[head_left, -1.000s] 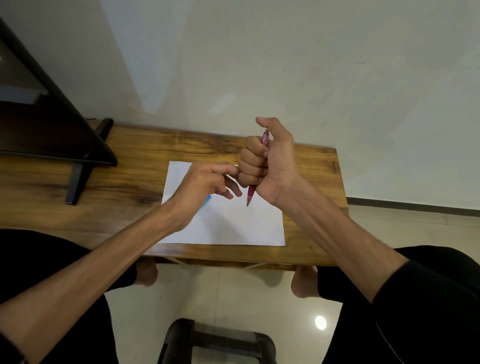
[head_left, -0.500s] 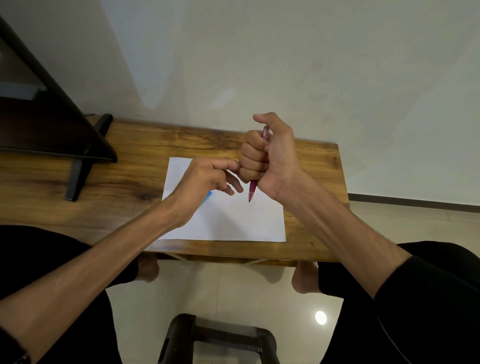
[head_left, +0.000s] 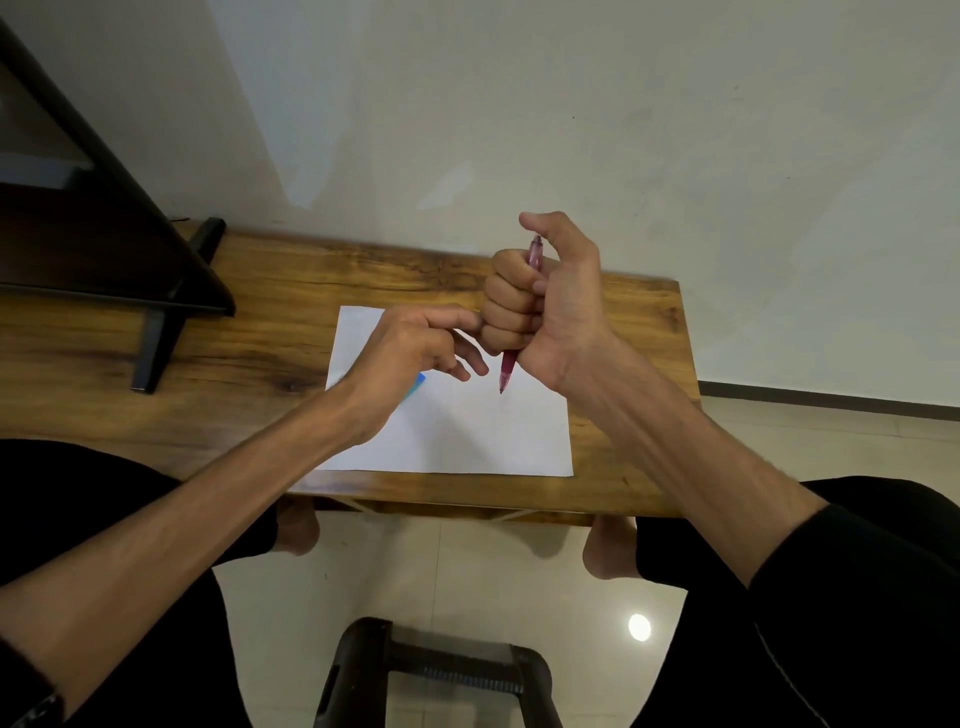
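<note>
Right hand (head_left: 550, 306) fists the pen (head_left: 506, 371) upright, tip down above the paper (head_left: 483, 436); left hand (head_left: 410, 353), fingers loose, touches that fist from the left.

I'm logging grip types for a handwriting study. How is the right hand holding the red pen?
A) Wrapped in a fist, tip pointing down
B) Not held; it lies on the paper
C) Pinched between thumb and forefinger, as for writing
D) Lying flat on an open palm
A: the right hand has its fingers curled round the red pen in a fist, thumb raised, with the tip pointing down above the white paper.
</note>
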